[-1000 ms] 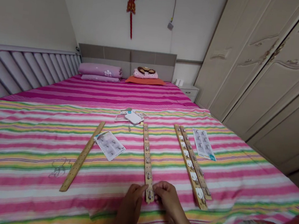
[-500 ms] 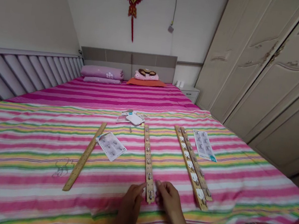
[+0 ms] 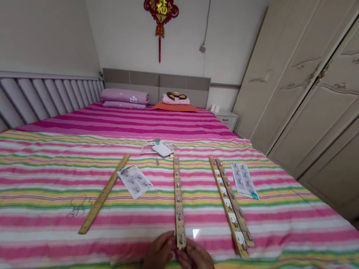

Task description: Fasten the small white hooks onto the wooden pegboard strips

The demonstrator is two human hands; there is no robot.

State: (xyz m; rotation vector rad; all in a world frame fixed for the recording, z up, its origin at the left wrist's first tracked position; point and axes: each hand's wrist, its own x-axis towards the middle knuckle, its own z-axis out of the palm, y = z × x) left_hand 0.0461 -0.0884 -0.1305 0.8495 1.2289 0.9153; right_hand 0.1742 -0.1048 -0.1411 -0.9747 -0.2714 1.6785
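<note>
A narrow wooden strip with several metal hooks along it lies in the middle of the striped cloth, pointing away from me. At its near end, my left hand is closed against the left edge. My right hand closes on the same end from the right, its fingers partly under the tip. Two more strips lie side by side to the right: a strip with white discs and hooks and a strip with metal hooks only. A bare wooden strip with holes slants on the left.
One printed card touches the bare strip; another printed card lies far right. Beyond the middle strip is a small pile with a white flat piece. Tangled thin cord lies left. A wardrobe borders the bed's right side.
Both hands have come closer to me and closed in on the near end of the middle strip. A small bright white triangle now shows just right of it. The view has tilted up slightly.
</note>
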